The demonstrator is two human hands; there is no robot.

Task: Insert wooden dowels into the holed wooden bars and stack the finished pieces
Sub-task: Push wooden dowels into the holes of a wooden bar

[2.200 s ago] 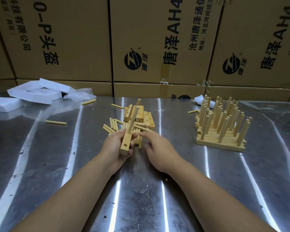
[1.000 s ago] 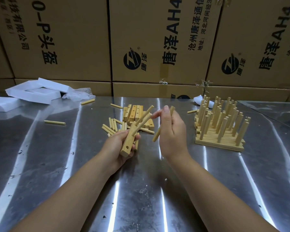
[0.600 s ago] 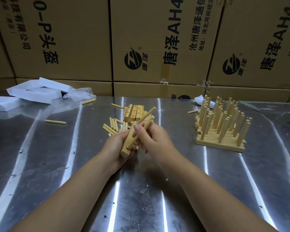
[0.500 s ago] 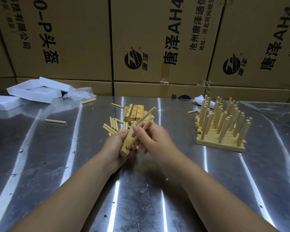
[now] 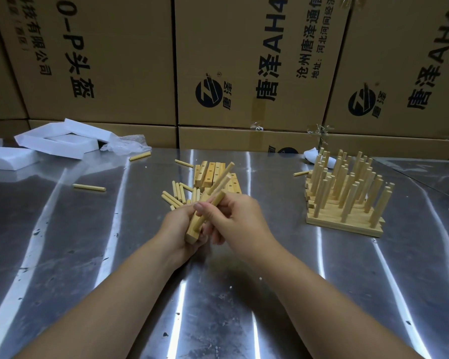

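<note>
Above the middle of the shiny steel table [image 5: 88, 255], we see the pale, square-edged wooden bar [image 5: 192, 233] gripped in the left hand [image 5: 175, 226] and tilted away, with two dowels [image 5: 224, 174] standing out of its far part. The right hand [image 5: 240, 218] pinches a short round wooden dowel [image 5: 214, 203], its lower end meeting the bar's near part. Just behind lie loose dowels [image 5: 174, 195] and bare holed bars [image 5: 213, 173]. Well apart to the right stands the stack of finished pieces [image 5: 345, 224]. Brown printed cardboard boxes [image 5: 244, 60] line the back.
</note>
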